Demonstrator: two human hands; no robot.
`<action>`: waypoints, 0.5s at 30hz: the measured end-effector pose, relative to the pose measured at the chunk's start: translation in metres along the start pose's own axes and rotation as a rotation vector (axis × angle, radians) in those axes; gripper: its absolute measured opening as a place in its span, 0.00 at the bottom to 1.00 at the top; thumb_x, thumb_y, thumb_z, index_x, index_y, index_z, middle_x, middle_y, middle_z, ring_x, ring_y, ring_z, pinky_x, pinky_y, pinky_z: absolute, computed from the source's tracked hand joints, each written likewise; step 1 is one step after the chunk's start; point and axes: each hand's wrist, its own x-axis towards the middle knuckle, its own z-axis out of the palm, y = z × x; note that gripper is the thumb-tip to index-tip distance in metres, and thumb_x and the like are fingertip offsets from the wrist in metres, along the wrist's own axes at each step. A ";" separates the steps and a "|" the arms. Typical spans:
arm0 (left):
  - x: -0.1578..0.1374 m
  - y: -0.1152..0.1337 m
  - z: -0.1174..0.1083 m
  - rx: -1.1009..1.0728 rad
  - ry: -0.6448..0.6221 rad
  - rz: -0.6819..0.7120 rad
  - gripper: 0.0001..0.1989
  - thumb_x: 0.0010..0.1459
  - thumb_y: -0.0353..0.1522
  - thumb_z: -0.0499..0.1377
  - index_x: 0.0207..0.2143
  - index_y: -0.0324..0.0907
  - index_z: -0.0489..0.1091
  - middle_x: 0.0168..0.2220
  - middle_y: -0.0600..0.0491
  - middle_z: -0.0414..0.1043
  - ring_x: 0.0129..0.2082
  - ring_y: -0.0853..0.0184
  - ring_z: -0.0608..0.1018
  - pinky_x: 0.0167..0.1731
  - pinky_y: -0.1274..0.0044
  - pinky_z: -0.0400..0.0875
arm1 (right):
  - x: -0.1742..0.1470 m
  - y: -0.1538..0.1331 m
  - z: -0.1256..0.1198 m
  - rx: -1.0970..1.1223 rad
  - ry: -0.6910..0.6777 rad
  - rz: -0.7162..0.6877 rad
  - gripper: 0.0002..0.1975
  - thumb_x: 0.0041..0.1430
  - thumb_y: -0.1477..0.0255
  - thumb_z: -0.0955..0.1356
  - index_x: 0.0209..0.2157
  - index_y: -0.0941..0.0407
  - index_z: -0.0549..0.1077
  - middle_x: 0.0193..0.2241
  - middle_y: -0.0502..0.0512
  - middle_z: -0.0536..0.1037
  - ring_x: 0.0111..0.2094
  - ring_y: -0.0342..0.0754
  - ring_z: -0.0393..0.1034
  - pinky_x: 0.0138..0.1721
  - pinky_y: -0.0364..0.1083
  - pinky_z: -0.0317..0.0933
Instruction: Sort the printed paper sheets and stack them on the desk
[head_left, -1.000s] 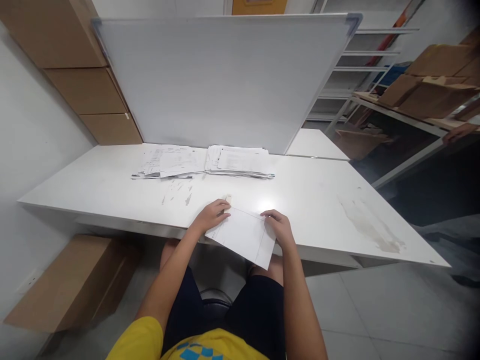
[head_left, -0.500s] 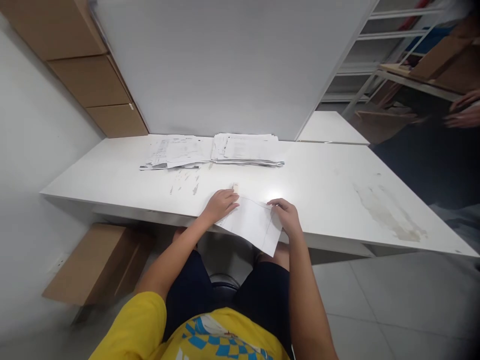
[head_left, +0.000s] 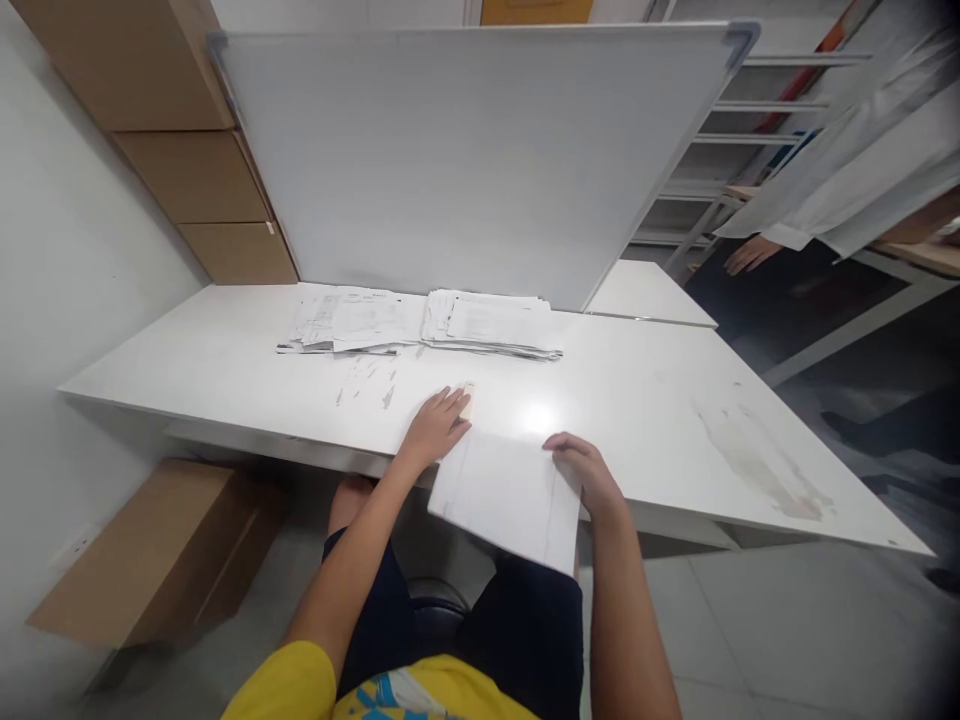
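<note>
Left hand: forearm reaches up from the near edge, palm down, fingers spread loosely and laid flat on the desk. It rests on the far left corner of the sheet. Its fingertips lie just beside a small pale block, which may be an eraser; contact cannot be confirmed.

Right hand: forearm comes in from the near right, wrist slightly bent. The fingers curl over the sheet's right edge and pinch it, thumb side toward the sheet.

Sheet: white, lying at a slant on the desk's near edge, its near part overhanging the edge above the person's lap. A faint line runs along its right side.

Far side of the desk: two paper stacks, the left one fanned and untidy, the right one squarer; they lie side by side, well apart from both hands. A whiteboard stands upright behind them.

Scuff marks show on the desk between the stacks and the left hand. At far right, another person's hand hangs below a white sleeve, away from the desk.
</note>
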 end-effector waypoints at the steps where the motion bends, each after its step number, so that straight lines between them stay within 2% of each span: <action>1: 0.001 0.000 0.001 0.007 -0.007 -0.028 0.25 0.66 0.39 0.50 0.63 0.40 0.59 0.65 0.46 0.58 0.67 0.56 0.57 0.64 0.62 0.56 | -0.005 -0.007 -0.002 -0.024 -0.079 0.012 0.04 0.43 0.69 0.68 0.24 0.54 0.75 0.27 0.51 0.72 0.30 0.47 0.64 0.31 0.45 0.56; 4: 0.003 0.000 0.003 -0.002 -0.052 -0.093 0.28 0.67 0.41 0.49 0.65 0.41 0.55 0.67 0.47 0.54 0.68 0.55 0.54 0.64 0.62 0.53 | -0.016 -0.035 -0.011 -0.089 -0.265 -0.056 0.05 0.49 0.67 0.70 0.25 0.53 0.76 0.29 0.52 0.71 0.32 0.48 0.65 0.34 0.46 0.58; 7: 0.007 -0.001 0.002 -0.043 -0.138 -0.157 0.33 0.66 0.44 0.48 0.68 0.40 0.48 0.69 0.46 0.49 0.69 0.54 0.52 0.66 0.62 0.50 | -0.001 -0.070 -0.019 -0.133 -0.277 -0.183 0.06 0.54 0.67 0.70 0.27 0.53 0.77 0.31 0.53 0.72 0.33 0.48 0.65 0.35 0.46 0.58; 9: 0.008 -0.002 0.002 -0.058 -0.190 -0.183 0.35 0.65 0.43 0.50 0.68 0.36 0.47 0.69 0.43 0.48 0.69 0.53 0.51 0.66 0.62 0.47 | 0.029 -0.090 -0.021 -0.159 -0.238 -0.244 0.05 0.53 0.67 0.70 0.28 0.53 0.78 0.33 0.53 0.73 0.36 0.49 0.66 0.36 0.45 0.57; 11: 0.009 -0.003 0.001 -0.062 -0.211 -0.194 0.36 0.62 0.42 0.53 0.67 0.35 0.49 0.68 0.41 0.50 0.69 0.52 0.51 0.66 0.62 0.47 | 0.072 -0.101 -0.021 -0.186 -0.203 -0.264 0.04 0.51 0.68 0.71 0.29 0.53 0.78 0.34 0.53 0.74 0.37 0.49 0.66 0.37 0.45 0.57; 15: 0.010 -0.002 0.000 -0.071 -0.210 -0.229 0.35 0.62 0.46 0.52 0.66 0.38 0.53 0.67 0.43 0.53 0.69 0.54 0.52 0.66 0.63 0.47 | 0.174 -0.091 -0.011 -0.223 -0.066 -0.278 0.09 0.50 0.68 0.69 0.34 0.54 0.77 0.33 0.52 0.76 0.33 0.46 0.66 0.35 0.45 0.57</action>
